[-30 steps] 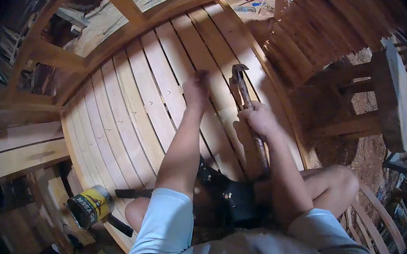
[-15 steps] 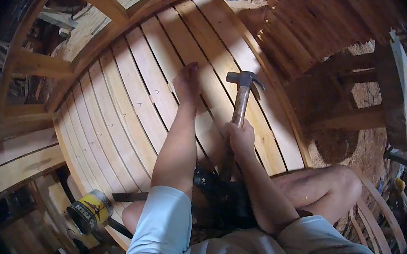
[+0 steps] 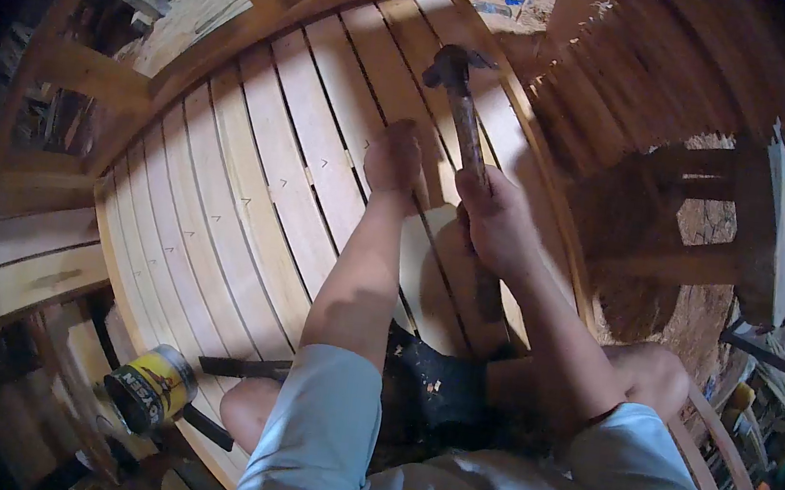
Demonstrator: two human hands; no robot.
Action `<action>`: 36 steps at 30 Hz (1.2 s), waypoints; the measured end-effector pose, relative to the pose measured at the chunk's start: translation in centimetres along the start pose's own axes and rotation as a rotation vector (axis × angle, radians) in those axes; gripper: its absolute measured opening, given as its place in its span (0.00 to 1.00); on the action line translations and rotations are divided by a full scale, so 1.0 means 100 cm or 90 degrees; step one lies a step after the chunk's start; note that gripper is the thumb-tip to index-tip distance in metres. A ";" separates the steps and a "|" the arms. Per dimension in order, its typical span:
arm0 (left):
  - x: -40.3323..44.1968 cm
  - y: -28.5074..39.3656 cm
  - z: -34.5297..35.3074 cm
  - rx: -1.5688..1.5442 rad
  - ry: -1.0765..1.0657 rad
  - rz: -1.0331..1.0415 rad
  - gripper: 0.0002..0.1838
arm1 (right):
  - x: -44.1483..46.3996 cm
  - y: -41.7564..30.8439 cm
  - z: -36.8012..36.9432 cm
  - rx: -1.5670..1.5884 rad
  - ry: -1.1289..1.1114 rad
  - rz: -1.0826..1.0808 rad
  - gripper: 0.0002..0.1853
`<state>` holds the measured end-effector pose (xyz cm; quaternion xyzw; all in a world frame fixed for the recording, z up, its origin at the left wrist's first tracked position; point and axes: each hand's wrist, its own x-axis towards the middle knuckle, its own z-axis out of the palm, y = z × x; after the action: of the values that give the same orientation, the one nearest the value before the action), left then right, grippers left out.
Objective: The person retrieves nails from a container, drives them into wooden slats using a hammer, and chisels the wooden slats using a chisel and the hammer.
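Observation:
My right hand [image 3: 501, 213] is wrapped round the handle of a claw hammer [image 3: 465, 109]. The hammer's head points away from me, beyond my left hand and to its right. Low over the wooden slats [image 3: 340, 201], my left hand [image 3: 392, 161] is closed, its fingers pressed together near the boards. Whatever those fingers hold, if anything, is too small or shaded to make out. Small dark V-shaped marks run in a row across several slats to the left of my left arm.
A yellow and black paint can [image 3: 150, 386] stands at the lower left, beside a dark flat bar [image 3: 244, 367]. A raised wooden frame [image 3: 241, 47] borders the slats at the back. On the right are a slatted wooden piece [image 3: 665, 68] and wood scraps.
My right hand has raised the hammer, and its head has moved up and slightly left in view. My left hand stays closed over the slats. The whole view has shifted slightly.

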<state>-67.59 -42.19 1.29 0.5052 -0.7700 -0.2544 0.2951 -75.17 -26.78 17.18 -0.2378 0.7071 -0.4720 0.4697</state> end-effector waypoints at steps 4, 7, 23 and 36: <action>-0.004 -0.004 0.002 0.003 0.017 0.006 0.12 | 0.001 0.021 -0.005 -0.203 0.006 -0.094 0.18; -0.001 0.002 -0.002 0.005 0.014 0.005 0.13 | 0.005 0.027 -0.002 -0.254 -0.014 -0.049 0.18; -0.014 0.004 -0.012 0.003 -0.021 -0.067 0.12 | 0.002 0.029 -0.003 -0.272 0.009 -0.098 0.17; -0.030 -0.077 0.034 -0.246 -0.014 0.025 0.13 | -0.083 0.024 0.000 -0.018 -0.010 -0.034 0.13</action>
<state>-64.23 -41.89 -6.98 0.4210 -0.7197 -0.3972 0.3834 -71.22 -19.21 18.72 -0.2669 0.7035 -0.4727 0.4587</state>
